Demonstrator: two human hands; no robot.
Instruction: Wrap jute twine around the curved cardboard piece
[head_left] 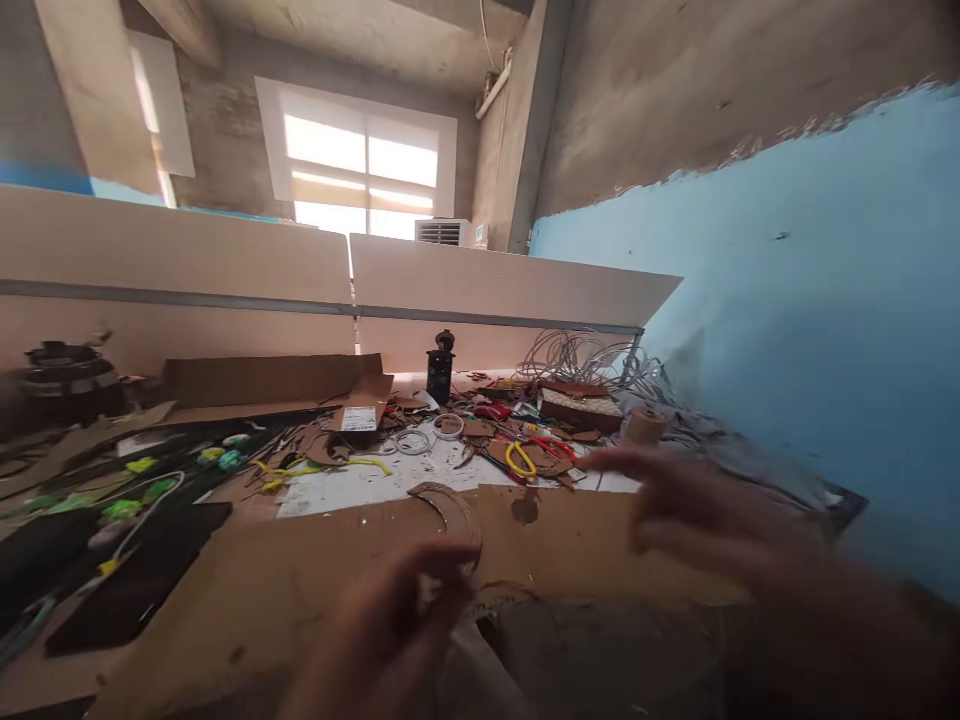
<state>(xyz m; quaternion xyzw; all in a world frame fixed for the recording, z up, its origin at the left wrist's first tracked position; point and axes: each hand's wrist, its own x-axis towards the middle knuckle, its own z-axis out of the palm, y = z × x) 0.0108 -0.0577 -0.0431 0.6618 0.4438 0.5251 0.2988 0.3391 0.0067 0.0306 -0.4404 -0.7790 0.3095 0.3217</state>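
Observation:
My left hand (401, 620) is at the lower middle, its thumb and fingers closed on the lower end of a curved cardboard strip (454, 510). The strip stands up from the fingers, in front of a large cardboard sheet (300, 570). Smeared by motion, my right hand (697, 515) is at the right with its index finger stretched out to the left and nothing visible in it. Nearest to that fingertip are a tool with red handles (555, 447) and one with a yellow loop handle (520, 460), lying among cardboard scraps.
A dark bottle (439, 375) stands at the back, with a patterned handbag (581, 405) to its right. Coiled wires (577, 355) lie near the blue wall. White tape rolls (448, 427) sit mid-table. A cardboard box (270, 385) and a dark flat panel (139, 580) are on the left.

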